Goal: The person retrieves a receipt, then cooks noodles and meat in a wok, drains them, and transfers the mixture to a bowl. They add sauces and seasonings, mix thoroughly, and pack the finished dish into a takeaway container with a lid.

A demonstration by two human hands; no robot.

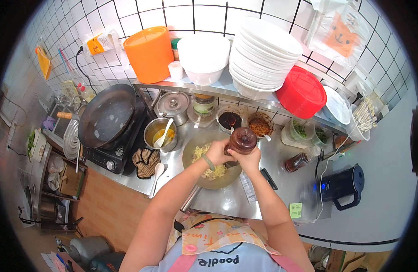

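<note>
Above the right side of a metal pan [214, 186], a bottle of dark reddish-brown sauce [243, 139] is held by both hands, its base towards the camera. My left hand [219, 153] grips it from the left and my right hand [248, 159] from the lower right. The bottle's mouth is hidden beneath the hands. Pale noodle-like strands [217, 171] lie in the pan, partly covered by my left hand and forearm. Behind the bottle are a container of dark sauce [227, 118] and a container of reddish chili flakes or paste [260, 126], each with a spoon.
Left stand a steel bowl with yellow liquid [175, 144], a striped mitt [146, 163], a white spoon [157, 175] and a wok [108, 115] on an induction cooker [103, 162]. Right are a sauce bottle [297, 162] and electric kettle [341, 185]. A shelf [209, 89] holds stacked bowls [263, 57].
</note>
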